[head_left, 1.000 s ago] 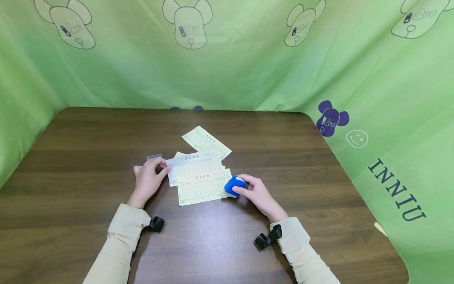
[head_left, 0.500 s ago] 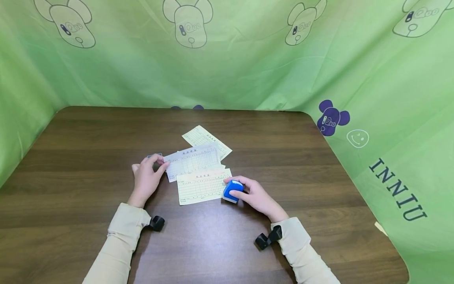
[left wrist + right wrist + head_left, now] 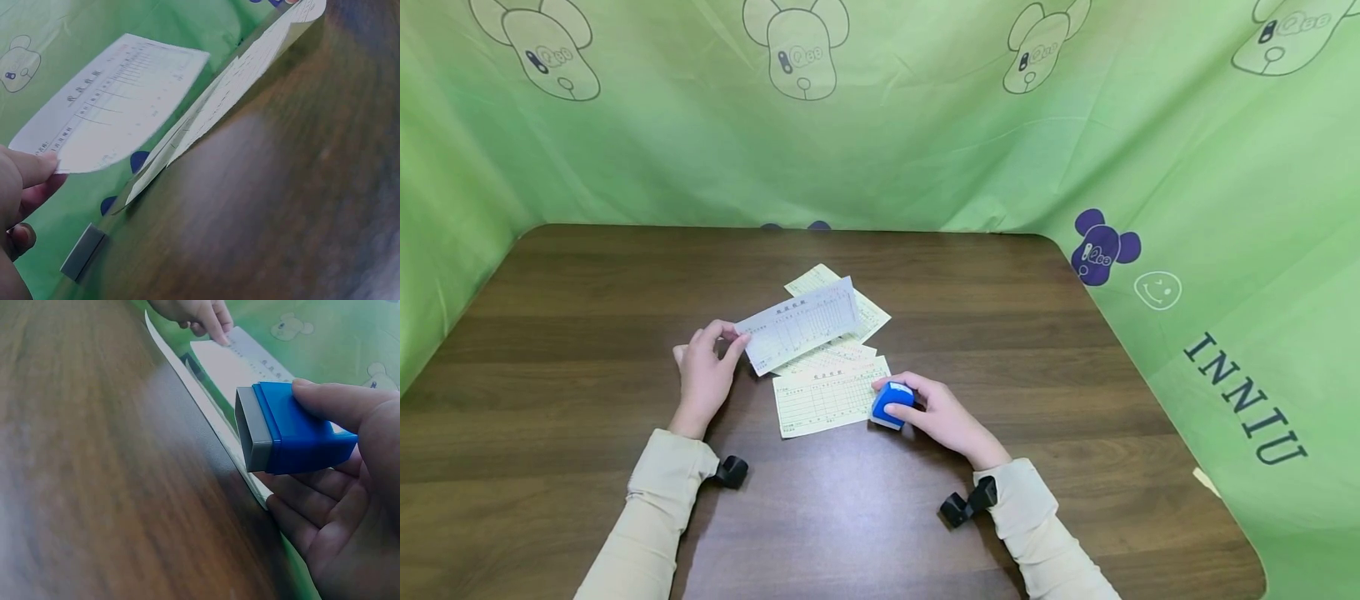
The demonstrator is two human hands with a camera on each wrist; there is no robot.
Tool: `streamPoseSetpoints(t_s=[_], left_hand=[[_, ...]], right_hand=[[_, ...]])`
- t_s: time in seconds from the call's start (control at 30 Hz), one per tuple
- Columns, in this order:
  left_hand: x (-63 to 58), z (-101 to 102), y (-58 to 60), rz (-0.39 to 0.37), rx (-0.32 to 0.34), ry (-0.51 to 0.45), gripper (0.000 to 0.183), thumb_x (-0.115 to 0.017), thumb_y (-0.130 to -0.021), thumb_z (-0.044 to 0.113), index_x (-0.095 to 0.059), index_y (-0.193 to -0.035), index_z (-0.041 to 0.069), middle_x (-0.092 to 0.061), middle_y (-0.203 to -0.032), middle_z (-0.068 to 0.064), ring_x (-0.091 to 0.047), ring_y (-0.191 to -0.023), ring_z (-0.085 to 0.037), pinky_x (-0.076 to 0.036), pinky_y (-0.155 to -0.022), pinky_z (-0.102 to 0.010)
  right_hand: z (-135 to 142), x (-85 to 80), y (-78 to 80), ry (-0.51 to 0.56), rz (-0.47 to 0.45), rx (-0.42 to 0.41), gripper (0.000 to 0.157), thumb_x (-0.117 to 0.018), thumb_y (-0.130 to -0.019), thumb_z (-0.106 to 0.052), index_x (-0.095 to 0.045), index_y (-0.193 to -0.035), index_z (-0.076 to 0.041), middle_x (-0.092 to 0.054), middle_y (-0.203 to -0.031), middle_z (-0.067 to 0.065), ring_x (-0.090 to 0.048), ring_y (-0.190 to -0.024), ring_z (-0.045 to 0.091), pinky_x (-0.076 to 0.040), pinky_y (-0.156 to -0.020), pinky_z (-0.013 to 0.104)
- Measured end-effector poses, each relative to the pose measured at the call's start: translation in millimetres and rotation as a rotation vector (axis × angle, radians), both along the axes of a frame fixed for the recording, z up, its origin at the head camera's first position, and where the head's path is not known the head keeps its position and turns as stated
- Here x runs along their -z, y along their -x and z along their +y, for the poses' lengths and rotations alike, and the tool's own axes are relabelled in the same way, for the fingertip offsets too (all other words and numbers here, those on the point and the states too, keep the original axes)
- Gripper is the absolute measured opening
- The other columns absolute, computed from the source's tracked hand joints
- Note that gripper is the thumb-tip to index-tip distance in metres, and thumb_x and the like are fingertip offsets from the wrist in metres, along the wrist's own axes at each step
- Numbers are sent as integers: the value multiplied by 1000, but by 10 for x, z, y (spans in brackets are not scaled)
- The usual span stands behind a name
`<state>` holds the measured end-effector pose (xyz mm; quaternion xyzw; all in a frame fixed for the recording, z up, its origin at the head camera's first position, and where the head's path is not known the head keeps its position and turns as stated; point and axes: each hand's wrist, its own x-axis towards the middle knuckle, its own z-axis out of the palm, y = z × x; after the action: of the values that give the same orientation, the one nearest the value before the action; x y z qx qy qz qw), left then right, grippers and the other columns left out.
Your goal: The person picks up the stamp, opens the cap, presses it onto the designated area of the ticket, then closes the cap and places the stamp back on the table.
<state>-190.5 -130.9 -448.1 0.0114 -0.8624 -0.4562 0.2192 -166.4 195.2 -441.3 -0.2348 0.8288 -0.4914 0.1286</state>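
My left hand pinches the left edge of a white printed form slip. The slip is raised and tilted above the other slips; in the left wrist view the held slip bends, with the thumb on its corner. My right hand grips a blue self-inking stamp between thumb and fingers. In the right wrist view the stamp shows its grey end, held off the table. Under and beside the stamp lies the front pale-yellow form slip, its right end touched by the right fingers.
More pale form slips lie overlapping behind the front one, one angled at the back. A small grey block sits on the dark wooden table near the left hand. A green printed curtain surrounds the table.
My left hand has lifted the white slip up and leftward off the pile, uncovering a slip beneath. The stamp has shifted slightly left and toward me in my right hand.
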Motion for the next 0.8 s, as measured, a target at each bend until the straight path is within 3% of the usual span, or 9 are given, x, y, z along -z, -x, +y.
streamPoseSetpoints(t_s=[0.13, 0.37, 0.5, 0.57, 0.67, 0.8], left_hand=[[4, 17, 6, 23, -14, -55, 16, -68, -90, 12, -62, -92, -2, -65, -87, -22, -50, -78, -30, -21, -86, -45], [17, 48, 10, 52, 3, -123, 12, -70, -87, 8, -64, -89, -2, -47, -64, -5, -34, -60, -6, -25, -72, -27], [7, 65, 11, -15, 91, -195, 11, -68, -88, 3, -64, -89, -6, -53, -73, -8, -37, -62, 1, -31, -60, -15], [-2, 76, 7, -64, 148, -229, 11, -66, -89, 2, -62, -90, -8, -57, -80, -12, -41, -65, 1, -33, -61, -13], [-4, 89, 4, -129, 209, -242, 11, -65, -89, 1, -61, -90, -9, -59, -82, -9, -44, -66, 1, -34, -62, -14], [-4, 100, -6, -187, 270, -224, 12, -66, -89, 4, -61, -90, -7, -57, -76, 1, -44, -66, -1, -34, -63, -17]], right_hand=[[1, 8, 1, 10, 7, 4, 31, -63, -95, -19, -60, -124, -9, -64, -128, 10, -57, -109, 5, -45, -92, 15], [3, 39, 25, 92, 9, 44, 26, -62, -94, -14, -61, -117, -2, -66, -122, 16, -61, -105, 2, -47, -90, 16], [27, 53, 51, 135, -21, 165, 25, -62, -94, -11, -59, -115, 2, -67, -110, 16, -62, -92, 2, -50, -83, 17], [44, 57, 63, 176, -40, 228, 25, -61, -94, -10, -57, -113, 5, -66, -103, 11, -61, -87, 2, -50, -81, 17], [65, 55, 71, 239, -61, 300, 25, -59, -94, -9, -55, -112, 7, -64, -95, -2, -59, -84, 3, -49, -80, 16], [73, 40, 64, 293, -71, 334, 24, -58, -95, -10, -54, -110, 8, -63, -89, -12, -57, -83, 3, -47, -79, 16]])
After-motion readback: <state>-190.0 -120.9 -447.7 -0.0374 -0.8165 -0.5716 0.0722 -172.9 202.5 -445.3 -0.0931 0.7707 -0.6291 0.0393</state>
